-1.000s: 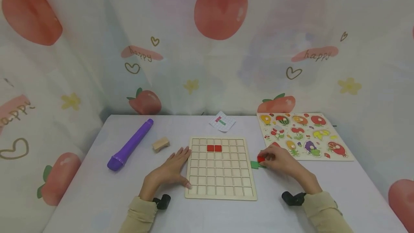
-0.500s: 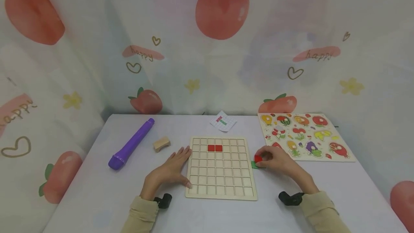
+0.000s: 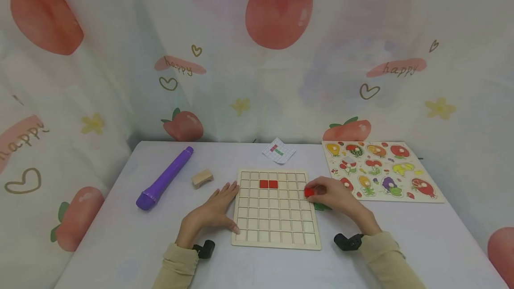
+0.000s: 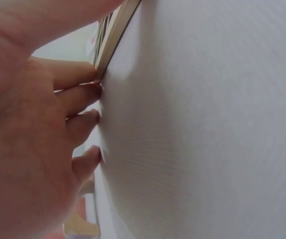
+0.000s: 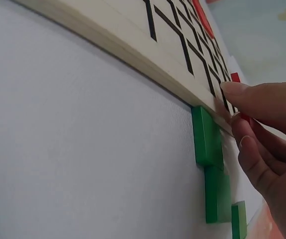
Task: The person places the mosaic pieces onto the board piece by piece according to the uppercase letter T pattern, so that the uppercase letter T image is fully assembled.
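A wooden grid board (image 3: 276, 217) lies on the table, with two red square tiles (image 3: 268, 184) side by side in its second row from the back. My left hand (image 3: 214, 211) rests against the board's left edge, its fingers spread and thumb at the near-left corner. My right hand (image 3: 335, 195) pinches a red tile (image 3: 308, 191) between thumb and fingers, over the board's right edge. In the right wrist view, several green tiles (image 5: 207, 137) lie on the table under and beside that hand, the nearest touching the board's side.
A small paper card (image 3: 279, 150) with a coloured grid pattern lies behind the board. At the back right is a fruit puzzle board (image 3: 381, 171). A purple toy microphone (image 3: 164, 179) and a small wooden block (image 3: 202, 178) lie to the left.
My right hand has carried the red tile leftward from above the green tiles to the board's right edge. The left hand stays in place against the board.
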`<state>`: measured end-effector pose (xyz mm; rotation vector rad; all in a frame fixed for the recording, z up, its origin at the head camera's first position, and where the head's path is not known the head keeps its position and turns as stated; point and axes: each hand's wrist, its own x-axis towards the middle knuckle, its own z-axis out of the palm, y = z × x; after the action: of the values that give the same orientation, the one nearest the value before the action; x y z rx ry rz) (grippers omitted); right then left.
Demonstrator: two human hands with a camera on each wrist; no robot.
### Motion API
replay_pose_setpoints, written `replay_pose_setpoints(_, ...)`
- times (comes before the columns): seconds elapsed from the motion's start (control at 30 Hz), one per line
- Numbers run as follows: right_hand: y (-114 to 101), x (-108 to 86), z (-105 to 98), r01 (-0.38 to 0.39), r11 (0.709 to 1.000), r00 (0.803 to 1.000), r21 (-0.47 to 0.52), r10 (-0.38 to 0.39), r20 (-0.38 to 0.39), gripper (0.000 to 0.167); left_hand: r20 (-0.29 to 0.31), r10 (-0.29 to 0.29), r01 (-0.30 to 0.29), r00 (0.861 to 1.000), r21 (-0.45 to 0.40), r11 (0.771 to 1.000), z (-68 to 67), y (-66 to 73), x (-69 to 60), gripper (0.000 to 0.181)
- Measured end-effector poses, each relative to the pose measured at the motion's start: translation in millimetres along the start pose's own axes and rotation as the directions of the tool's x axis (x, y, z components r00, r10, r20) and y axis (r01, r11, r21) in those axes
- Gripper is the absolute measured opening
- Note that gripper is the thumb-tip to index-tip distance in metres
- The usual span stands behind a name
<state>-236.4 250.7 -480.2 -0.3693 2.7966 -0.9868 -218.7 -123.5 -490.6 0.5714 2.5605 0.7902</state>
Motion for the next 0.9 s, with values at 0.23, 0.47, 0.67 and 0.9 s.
replay_pose_setpoints(0.23,-8,10.1,6,0.044,0.999,0.999,0.024,-0.044,0.019,0.029,0.003,0.011,-0.011,1.000,-0.004,1.000,1.0,-2.3,1.6,0.124)
replay_pose_setpoints(0.47,-15,18.5,13,0.093,0.995,0.995,0.021,-0.094,0.028,0.029,0.010,-0.004,0.004,1.000,0.004,1.000,1.9,-3.7,2.7,0.126)
replay_pose_setpoints(0.67,-25,28.4,17,0.091,0.995,0.995,0.046,-0.092,0.039,0.030,0.008,-0.009,0.009,1.000,0.007,1.000,-0.5,-2.0,0.9,0.126)
replay_pose_setpoints(0.9,-31,43.5,24,0.129,0.992,0.991,0.017,-0.129,0.025,0.029,0.009,0.011,-0.011,1.000,0.001,1.000,0.1,-3.4,1.5,0.125)
